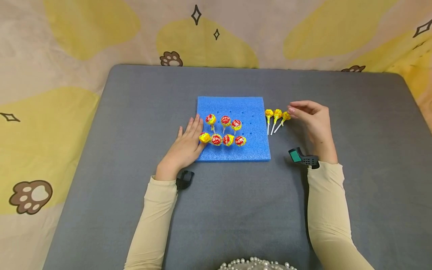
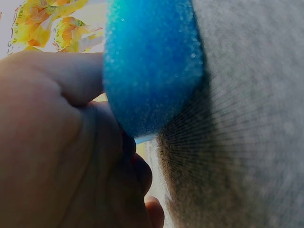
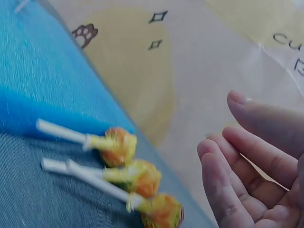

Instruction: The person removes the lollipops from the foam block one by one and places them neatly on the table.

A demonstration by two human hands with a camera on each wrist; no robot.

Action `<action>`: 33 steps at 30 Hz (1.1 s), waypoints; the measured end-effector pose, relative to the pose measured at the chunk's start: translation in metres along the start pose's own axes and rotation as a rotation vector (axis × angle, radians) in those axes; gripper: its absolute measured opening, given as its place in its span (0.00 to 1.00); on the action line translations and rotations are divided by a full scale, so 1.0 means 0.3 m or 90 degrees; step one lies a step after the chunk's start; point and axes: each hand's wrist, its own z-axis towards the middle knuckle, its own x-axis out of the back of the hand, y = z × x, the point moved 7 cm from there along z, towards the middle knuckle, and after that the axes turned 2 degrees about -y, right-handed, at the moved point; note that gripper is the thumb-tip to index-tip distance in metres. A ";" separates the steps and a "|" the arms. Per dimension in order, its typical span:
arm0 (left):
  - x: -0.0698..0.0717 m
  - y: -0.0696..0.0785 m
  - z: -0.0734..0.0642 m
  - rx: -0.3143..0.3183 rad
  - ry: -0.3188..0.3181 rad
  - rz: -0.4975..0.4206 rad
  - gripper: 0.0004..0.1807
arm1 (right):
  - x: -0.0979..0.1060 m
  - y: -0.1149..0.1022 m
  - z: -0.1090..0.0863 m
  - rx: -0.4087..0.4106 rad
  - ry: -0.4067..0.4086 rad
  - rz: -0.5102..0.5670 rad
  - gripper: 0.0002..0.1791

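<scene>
A blue foam block (image 1: 258,148) with small holes lies on the table. Several lollipops in red and yellow wrappers, one of them a lollipop (image 1: 225,120) in the back row, stand on their sticks in it in two rows. My left hand (image 1: 183,148) rests against the block's left edge, fingers straight; the left wrist view shows the thumb against the foam (image 2: 152,71). Beside the block's right edge lie three loose yellow lollipops (image 1: 277,113). Just right of their heads is my right hand (image 1: 317,120), thumb and fingers loosely bent and apart, with nothing between them in the right wrist view.
The grey table (image 1: 236,217) reaches to a patterned yellow and beige cloth (image 1: 236,33) behind it. A dark band with a green face (image 1: 296,155) is on the right wrist, and a black band (image 1: 185,180) on the left. A beaded item (image 1: 256,262) shows at the bottom.
</scene>
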 end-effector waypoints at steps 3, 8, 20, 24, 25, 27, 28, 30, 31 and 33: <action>-0.001 -0.001 0.000 0.002 0.001 -0.001 0.38 | -0.032 -0.015 -0.003 0.016 -0.033 0.015 0.09; -0.001 0.000 0.002 0.002 0.003 -0.003 0.38 | -0.088 -0.030 -0.010 0.017 -0.083 0.020 0.08; 0.000 0.001 0.000 -0.001 -0.004 0.000 0.38 | -0.268 0.002 -0.036 -0.035 -0.160 -0.039 0.09; -0.001 0.001 0.001 0.000 -0.003 0.000 0.38 | -0.322 0.017 -0.051 -0.032 -0.184 -0.121 0.12; -0.001 0.001 0.001 0.000 -0.002 -0.001 0.38 | -0.334 0.021 -0.055 -0.032 -0.191 -0.129 0.13; -0.001 0.001 0.001 0.001 -0.001 -0.002 0.38 | -0.355 0.027 -0.061 -0.025 -0.208 -0.139 0.14; -0.001 0.001 0.001 0.001 -0.001 -0.003 0.38 | -0.365 0.029 -0.064 -0.021 -0.216 -0.140 0.14; -0.001 0.001 0.000 0.002 0.000 -0.004 0.38 | -0.381 0.035 -0.068 -0.017 -0.228 -0.136 0.14; 0.000 0.002 0.000 0.002 0.000 -0.004 0.38 | -0.388 0.038 -0.070 -0.016 -0.232 -0.133 0.14; 0.000 0.002 -0.001 0.002 -0.001 -0.004 0.38 | -0.399 0.042 -0.073 -0.013 -0.238 -0.134 0.15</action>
